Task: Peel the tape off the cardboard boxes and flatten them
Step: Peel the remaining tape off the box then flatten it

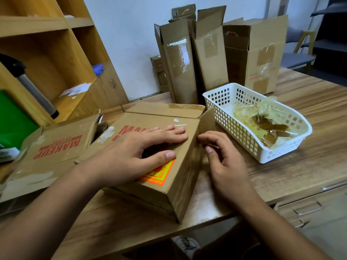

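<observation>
From the head view, the box (129, 124) being worked on lies on its side on the worktop (300, 147), its near corner close to the front edge. The left hand (142, 149) is spread flat on the box's upper face, fingers straight and pressing down. The right hand (223, 158) is curled against the box's right side, with forefinger and thumb drawn together at the top edge. That is where the glossy tape (187, 184) runs down the side. I judge it is picking for a tape end, but I cannot tell whether the pinch actually has any tape in it. If the tape is pulled sharply, it could tear into slivers or strip the paper skin off the cardboard. If the left hand's press slackens, the box could skid toward the front edge. The raised flap (208, 119) stands just beside the white basket (234, 132) of peeled tape wads (262, 122) and might knock it if the box swings. A flattened box (56, 152) lies to the left, and several upright boxes (180, 68) wait at the back, some with tape on them. The left palm covers part of the red lettering. The box's far end and underside are hidden, so any tape there is unknown. A green object and a dark flask at the left are cut off by the frame.
</observation>
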Demonstrator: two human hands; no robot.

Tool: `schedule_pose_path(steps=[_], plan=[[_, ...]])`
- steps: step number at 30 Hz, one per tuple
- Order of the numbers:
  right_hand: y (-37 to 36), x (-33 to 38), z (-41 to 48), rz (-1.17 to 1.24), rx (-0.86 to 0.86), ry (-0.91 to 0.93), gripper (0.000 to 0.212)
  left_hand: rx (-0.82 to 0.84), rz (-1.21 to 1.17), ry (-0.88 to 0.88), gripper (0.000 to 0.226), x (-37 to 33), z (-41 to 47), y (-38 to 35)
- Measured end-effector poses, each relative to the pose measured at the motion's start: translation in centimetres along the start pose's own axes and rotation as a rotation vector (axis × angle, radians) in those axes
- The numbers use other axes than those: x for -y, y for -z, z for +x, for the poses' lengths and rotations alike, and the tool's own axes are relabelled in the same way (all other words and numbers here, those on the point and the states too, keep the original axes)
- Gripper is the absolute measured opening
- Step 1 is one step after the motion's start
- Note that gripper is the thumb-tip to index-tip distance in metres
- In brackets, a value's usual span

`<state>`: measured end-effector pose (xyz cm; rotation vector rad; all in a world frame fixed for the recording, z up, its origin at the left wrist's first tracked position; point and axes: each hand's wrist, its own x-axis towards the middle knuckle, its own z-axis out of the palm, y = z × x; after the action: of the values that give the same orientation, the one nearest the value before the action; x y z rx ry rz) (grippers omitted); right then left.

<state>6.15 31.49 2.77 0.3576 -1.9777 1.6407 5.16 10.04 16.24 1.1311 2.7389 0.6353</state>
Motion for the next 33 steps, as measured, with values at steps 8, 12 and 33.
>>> schedule_pose_path(steps=[8, 12, 33], plan=[[0.3, 0.1, -0.3, -0.025, -0.018, 0.008, 0.034, -0.019, -0.007, 0.001, 0.046, 0.1, 0.0, -0.1], [0.3, 0.0, -0.3, 0.036, -0.045, -0.105, 0.035, -0.036, -0.034, 0.011, 0.045, -0.1, 0.0, -0.1], [0.4, 1.1, -0.5, 0.211, -0.037, -0.15, 0.028, -0.054, -0.031, 0.002, 0.04, 0.3, 0.0, -0.2]])
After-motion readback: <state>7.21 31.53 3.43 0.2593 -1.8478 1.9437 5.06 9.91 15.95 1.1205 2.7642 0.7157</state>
